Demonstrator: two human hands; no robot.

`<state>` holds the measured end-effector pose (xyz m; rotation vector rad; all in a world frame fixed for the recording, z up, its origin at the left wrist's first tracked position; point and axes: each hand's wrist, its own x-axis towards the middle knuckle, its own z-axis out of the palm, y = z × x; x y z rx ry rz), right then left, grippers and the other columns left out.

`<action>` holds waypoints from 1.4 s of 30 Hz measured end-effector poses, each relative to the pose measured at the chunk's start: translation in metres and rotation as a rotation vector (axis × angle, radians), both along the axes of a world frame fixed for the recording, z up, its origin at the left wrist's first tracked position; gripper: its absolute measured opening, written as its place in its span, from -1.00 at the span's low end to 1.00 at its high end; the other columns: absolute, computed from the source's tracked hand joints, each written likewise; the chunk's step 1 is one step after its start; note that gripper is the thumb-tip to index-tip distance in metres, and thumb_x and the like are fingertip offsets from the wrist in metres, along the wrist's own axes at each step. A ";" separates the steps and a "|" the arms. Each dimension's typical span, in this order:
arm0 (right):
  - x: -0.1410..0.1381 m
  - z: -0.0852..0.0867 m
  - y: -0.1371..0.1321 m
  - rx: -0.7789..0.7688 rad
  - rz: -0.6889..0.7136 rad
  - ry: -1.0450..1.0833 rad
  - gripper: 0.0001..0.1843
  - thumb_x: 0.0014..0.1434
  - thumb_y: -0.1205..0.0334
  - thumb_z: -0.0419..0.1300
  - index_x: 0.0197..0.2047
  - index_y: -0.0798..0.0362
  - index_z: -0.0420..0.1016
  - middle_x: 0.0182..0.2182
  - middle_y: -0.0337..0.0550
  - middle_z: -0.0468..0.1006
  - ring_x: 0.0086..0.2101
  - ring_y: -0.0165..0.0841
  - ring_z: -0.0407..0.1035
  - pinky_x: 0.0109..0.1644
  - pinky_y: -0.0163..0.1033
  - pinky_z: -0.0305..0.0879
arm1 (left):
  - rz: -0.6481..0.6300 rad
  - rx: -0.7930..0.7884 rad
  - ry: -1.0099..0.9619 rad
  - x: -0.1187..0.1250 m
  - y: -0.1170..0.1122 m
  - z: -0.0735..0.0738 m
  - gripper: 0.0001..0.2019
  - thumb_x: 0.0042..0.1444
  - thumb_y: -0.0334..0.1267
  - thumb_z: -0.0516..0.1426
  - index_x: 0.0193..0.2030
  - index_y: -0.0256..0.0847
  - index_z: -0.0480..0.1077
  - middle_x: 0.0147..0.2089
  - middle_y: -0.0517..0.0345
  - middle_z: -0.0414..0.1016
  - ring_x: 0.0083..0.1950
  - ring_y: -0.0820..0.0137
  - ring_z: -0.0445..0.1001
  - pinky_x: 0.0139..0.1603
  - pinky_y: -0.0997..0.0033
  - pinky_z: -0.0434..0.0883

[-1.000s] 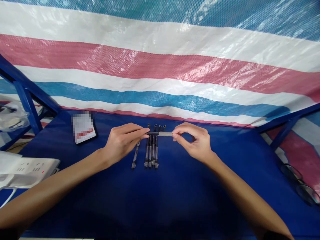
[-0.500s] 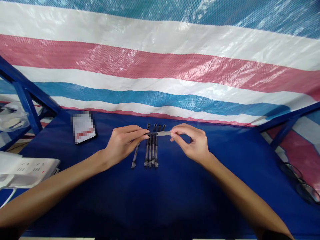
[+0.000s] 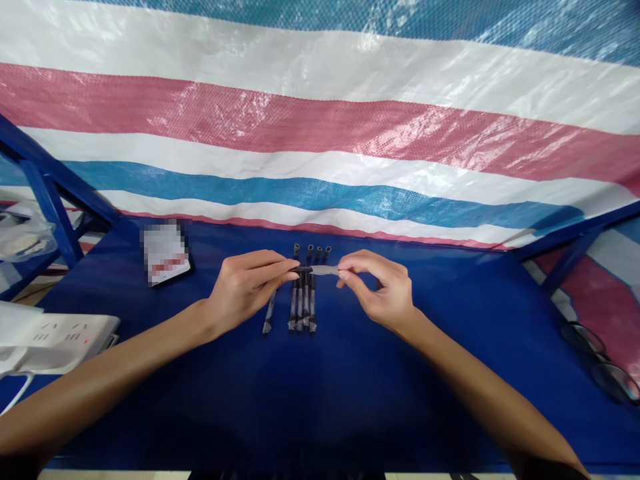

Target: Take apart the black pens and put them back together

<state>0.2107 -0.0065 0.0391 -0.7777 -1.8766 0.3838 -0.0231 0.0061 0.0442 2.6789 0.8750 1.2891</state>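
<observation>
Between thumb and fingers, my left hand (image 3: 253,283) pinches a slim black piece (image 3: 303,269) that looks like part of a pen. My right hand (image 3: 380,285) pinches the outer end of a pale, translucent flat strip (image 3: 324,270). The strip's other end meets the black piece in mid-air; whether they are joined I cannot tell. Below lie several dark pens (image 3: 303,307) side by side, with clear crumpled wrap at their near ends. One more pen (image 3: 269,315) lies apart to their left, partly covered by my left hand. Several short dark pen caps (image 3: 319,253) stand behind my fingertips.
A phone-like flat object (image 3: 167,253), partly blurred out, lies at the back left of the blue table (image 3: 320,393). At the left edge sits a white power strip (image 3: 65,340) with a cable. Eyeglasses (image 3: 600,363) rest at the right. Striped sheeting (image 3: 320,127) hangs behind.
Both hands keep their pinch. My right hand has shifted slightly left, and the strip's inner end sits a little further left against the black piece.
</observation>
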 end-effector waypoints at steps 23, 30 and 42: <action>0.008 0.012 0.000 0.060 0.040 -0.128 -0.90 0.14 0.48 0.15 -0.31 0.11 0.44 -0.42 -0.12 0.50 -0.42 -0.38 0.40 -0.36 -0.24 0.38 | -0.035 -0.069 0.023 0.000 -0.005 0.007 -0.82 0.20 -0.33 0.14 -0.08 -0.23 0.50 -0.22 0.08 0.58 -0.26 0.46 0.55 -0.22 0.49 0.54; 0.002 0.006 -0.004 0.090 -0.027 -0.109 -0.89 0.15 0.48 0.13 -0.31 0.11 0.42 -0.41 -0.11 0.48 -0.47 -0.42 0.36 -0.43 -0.27 0.33 | -0.026 -0.041 -0.003 0.003 -0.010 0.002 -0.81 0.18 -0.37 0.15 -0.07 -0.23 0.49 -0.24 0.08 0.57 -0.28 0.48 0.54 -0.25 0.51 0.53; -0.005 -0.002 -0.012 0.096 -0.035 -0.130 -0.86 0.15 0.47 0.09 -0.23 0.09 0.38 -0.37 -0.13 0.46 -0.51 -0.46 0.34 -0.46 -0.30 0.33 | 0.032 -0.081 0.014 0.005 -0.018 0.003 -0.85 0.18 -0.30 0.16 -0.15 -0.24 0.52 -0.33 0.12 0.59 -0.39 0.50 0.52 -0.36 0.56 0.49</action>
